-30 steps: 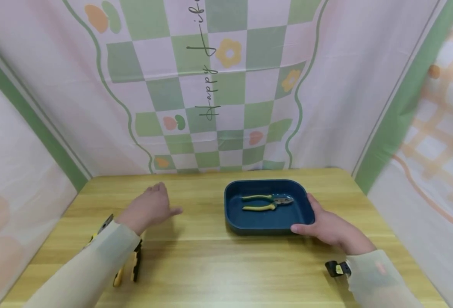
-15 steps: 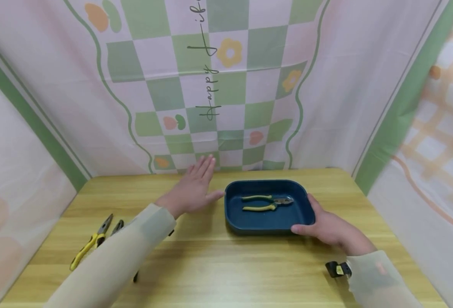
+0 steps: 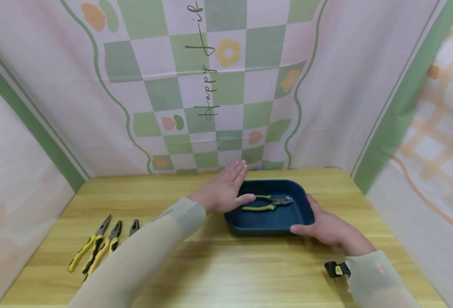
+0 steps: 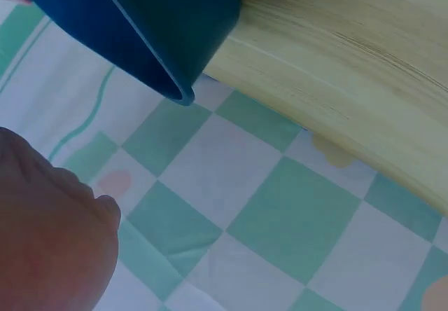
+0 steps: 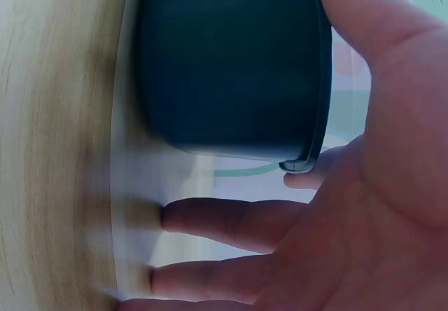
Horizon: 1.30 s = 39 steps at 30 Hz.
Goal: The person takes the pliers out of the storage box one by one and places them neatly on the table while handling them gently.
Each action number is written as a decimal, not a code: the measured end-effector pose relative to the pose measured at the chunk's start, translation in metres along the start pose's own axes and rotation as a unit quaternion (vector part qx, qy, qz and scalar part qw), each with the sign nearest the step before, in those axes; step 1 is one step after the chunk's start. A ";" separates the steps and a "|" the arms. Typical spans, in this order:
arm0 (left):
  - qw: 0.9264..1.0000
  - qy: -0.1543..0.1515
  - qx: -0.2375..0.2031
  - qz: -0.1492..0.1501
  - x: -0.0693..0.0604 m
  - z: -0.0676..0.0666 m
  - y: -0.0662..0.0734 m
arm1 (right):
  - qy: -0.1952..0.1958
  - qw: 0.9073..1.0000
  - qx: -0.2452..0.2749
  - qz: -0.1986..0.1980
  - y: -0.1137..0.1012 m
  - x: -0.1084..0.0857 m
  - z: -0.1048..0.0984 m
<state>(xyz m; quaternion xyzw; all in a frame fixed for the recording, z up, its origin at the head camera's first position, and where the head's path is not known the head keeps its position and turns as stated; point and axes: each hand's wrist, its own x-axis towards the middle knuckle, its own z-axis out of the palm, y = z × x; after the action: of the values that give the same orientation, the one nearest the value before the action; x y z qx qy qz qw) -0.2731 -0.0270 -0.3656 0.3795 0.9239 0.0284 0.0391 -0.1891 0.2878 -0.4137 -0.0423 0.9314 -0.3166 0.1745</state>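
A dark blue open box (image 3: pixel 265 223) with rounded corners stands on the wooden table, right of the middle. Combination pliers (image 3: pixel 263 208) with yellow and green handles lie inside it. My left hand (image 3: pixel 222 190) is over the box's left end with its fingers straight and thumb spread, hiding that rim; I cannot tell whether it touches. My right hand (image 3: pixel 326 224) holds the box's right end, the thumb at the front corner. In the right wrist view its other fingers (image 5: pixel 234 223) stretch past the box wall (image 5: pixel 231 66).
Long-nose pliers (image 3: pixel 81 256) with yellow and black handles lie at the table's left, beside another pair of pliers (image 3: pixel 100 256). A third tool's metal jaws (image 3: pixel 134 226) show by my left sleeve. A patterned curtain (image 3: pixel 211 94) hangs behind the table's back edge.
My left hand has moved right, away from the pliers on the left and over to the box, uncovering those tools. The right hand and the box have stayed put.
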 end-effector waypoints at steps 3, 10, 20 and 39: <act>1.000 -0.012 0.005 -0.003 0.005 0.000 0.002 | 0.002 1.000 -0.002 -0.001 0.000 0.000 0.000; 0.999 -0.036 0.009 -0.002 0.022 -0.002 0.009 | 0.001 1.000 0.000 0.000 0.001 0.000 0.001; 0.974 -0.123 -0.174 -0.081 0.049 -0.023 0.020 | -0.002 1.000 -0.006 0.006 0.001 0.000 0.000; 0.958 -0.200 -0.134 -0.156 0.080 0.000 0.042 | 0.002 1.000 -0.006 -0.005 -0.001 -0.001 -0.001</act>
<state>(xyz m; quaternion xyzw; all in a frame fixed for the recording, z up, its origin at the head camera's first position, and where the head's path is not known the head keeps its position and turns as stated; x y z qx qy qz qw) -0.3010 0.0590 -0.3662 0.2199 0.9326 0.0684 0.2777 -0.1880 0.2881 -0.4124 -0.0478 0.9333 -0.3123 0.1706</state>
